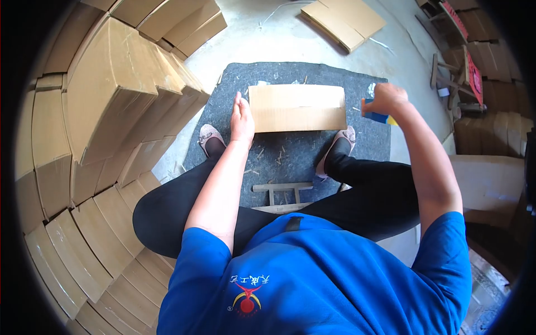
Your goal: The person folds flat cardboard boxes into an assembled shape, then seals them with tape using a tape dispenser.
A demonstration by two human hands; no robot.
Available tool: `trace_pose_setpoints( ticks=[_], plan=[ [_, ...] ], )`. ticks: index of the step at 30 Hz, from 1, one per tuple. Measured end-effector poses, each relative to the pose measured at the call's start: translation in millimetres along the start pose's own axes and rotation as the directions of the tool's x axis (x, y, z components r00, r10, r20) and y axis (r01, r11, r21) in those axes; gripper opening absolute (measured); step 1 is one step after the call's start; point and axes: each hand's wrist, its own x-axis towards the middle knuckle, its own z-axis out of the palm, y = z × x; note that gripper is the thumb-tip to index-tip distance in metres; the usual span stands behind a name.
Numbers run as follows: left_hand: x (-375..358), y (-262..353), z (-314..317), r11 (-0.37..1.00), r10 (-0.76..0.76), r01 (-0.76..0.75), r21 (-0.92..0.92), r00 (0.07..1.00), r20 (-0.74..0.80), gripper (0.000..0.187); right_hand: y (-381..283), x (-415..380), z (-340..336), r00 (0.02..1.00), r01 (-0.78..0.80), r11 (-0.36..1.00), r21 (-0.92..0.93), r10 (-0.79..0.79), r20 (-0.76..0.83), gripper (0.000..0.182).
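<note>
A closed cardboard box [297,109] sits on the dark mat between my feet. My left hand [242,120] lies flat against the box's left end, fingers stretched out and pointing away from me. Off the box's right end, with a gap between, my right hand [387,99] is wrapped round a blue and yellow tool [379,117] with an orange end. The tool's exact kind cannot be made out.
Stacks of cardboard boxes [111,95] rise on the left. A flat folded carton [343,23] lies on the floor beyond the mat [268,151]. Near me is a small wooden frame [283,187]. Red-edged racks [474,78] and more cartons [491,134] stand on the right.
</note>
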Motion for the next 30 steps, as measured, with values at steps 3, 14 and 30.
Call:
trace_pose_setpoints(
  ticks=[3,14,30],
  plan=[
    [-7,23,-11,0.994,0.072,-0.052,0.094,0.973,-0.219,0.05,16,-37,-30,0.99,0.064,0.994,0.093,-0.052,-0.129,0.059],
    [-69,136,-43,0.361,-0.041,0.74,-0.567,0.62,0.783,0.069,-38,-81,-19,0.825,0.521,0.392,0.758,-0.459,-0.33,0.058],
    [-67,82,-20,0.366,-0.252,0.776,-0.514,0.615,0.748,0.015,-69,-62,9,0.896,0.376,0.511,0.773,-0.413,-0.163,0.053]
  ],
)
